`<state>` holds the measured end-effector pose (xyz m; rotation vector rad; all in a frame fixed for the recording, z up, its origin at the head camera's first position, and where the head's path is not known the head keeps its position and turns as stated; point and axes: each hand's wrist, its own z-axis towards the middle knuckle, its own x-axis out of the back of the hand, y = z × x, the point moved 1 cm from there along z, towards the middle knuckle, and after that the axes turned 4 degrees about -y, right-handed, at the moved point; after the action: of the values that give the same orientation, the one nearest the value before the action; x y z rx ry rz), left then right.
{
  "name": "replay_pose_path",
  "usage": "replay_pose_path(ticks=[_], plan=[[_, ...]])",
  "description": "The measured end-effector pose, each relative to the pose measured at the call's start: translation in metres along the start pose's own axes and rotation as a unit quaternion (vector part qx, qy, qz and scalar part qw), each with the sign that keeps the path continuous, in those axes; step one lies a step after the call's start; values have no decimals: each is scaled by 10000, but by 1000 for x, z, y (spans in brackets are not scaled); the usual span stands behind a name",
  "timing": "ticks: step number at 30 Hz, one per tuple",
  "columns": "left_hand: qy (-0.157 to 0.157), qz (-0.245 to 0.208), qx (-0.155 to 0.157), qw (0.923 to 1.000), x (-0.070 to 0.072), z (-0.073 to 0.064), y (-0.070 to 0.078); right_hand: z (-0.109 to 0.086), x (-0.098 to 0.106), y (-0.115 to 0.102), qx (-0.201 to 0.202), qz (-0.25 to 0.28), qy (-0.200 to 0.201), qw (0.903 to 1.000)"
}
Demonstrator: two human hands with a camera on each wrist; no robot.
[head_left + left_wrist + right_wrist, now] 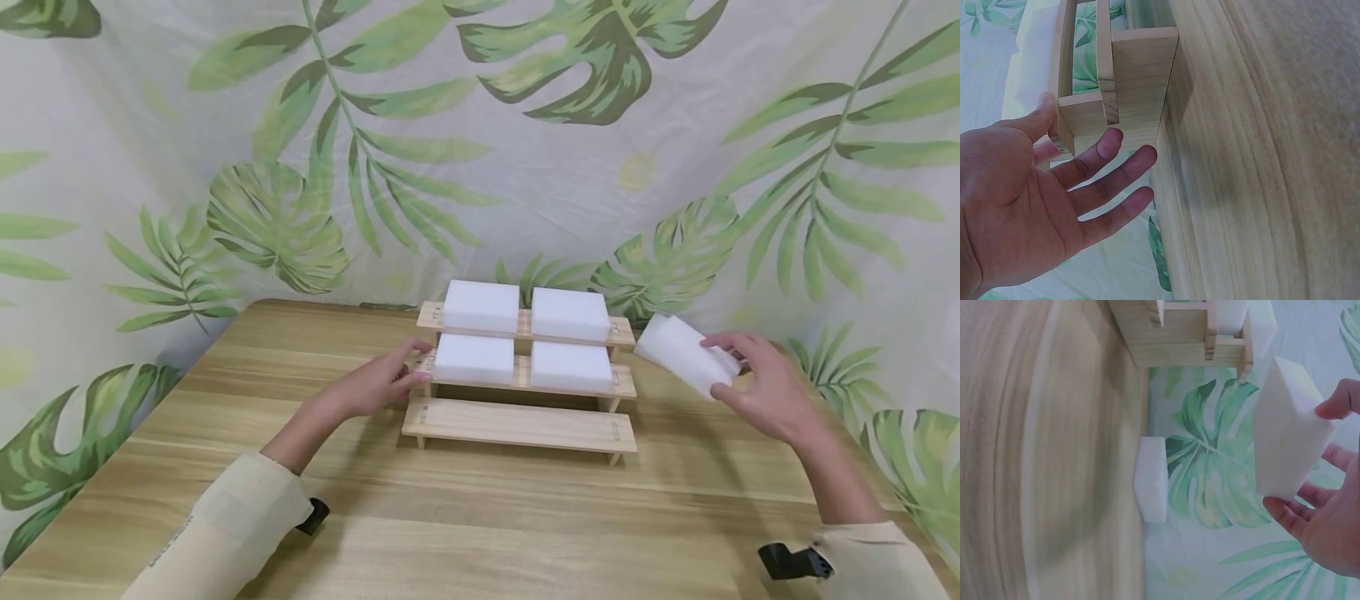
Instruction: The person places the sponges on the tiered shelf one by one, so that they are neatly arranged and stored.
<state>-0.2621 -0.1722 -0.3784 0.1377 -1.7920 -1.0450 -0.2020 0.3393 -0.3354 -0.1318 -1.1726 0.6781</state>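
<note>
The right hand (765, 387) pinches a white block (697, 357) in the air right of the stepped wooden shelves (517, 423); the left hand (378, 383) pinches the middle shelf's (623, 381) end, its other fingers spread. A slack hold could drop the block, and a low swing inward could knock the four seated blocks (572, 367) askew. Dark marks (617, 430) on the shelf ends and lettering on the left sleeve (232, 525) are unreadable.

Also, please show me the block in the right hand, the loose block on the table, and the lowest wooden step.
Held block (1288, 444): right wrist view, camera-facing side.
Loose block (1153, 480): right wrist view, visible middle.
Lowest wooden step (517, 422): head view, top surface.
</note>
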Motion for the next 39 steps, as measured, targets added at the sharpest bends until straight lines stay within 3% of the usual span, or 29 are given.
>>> replay_pose_path(ticks=[12,18,27,39], plan=[[24,14,-31,10000,-1,-1,-1,-1,-1,-29,552,265,-374,9974],[24,45,-152,9999,-2,-1,1,2,-6,-44,883,382,-524,9940],[37,77,-70,9999,-1,1,0,6,-11,-58,1474,493,-753,9850],[5,-27,35,10000,-1,0,-3,9,-22,-65,1635,795,-1162,9764]])
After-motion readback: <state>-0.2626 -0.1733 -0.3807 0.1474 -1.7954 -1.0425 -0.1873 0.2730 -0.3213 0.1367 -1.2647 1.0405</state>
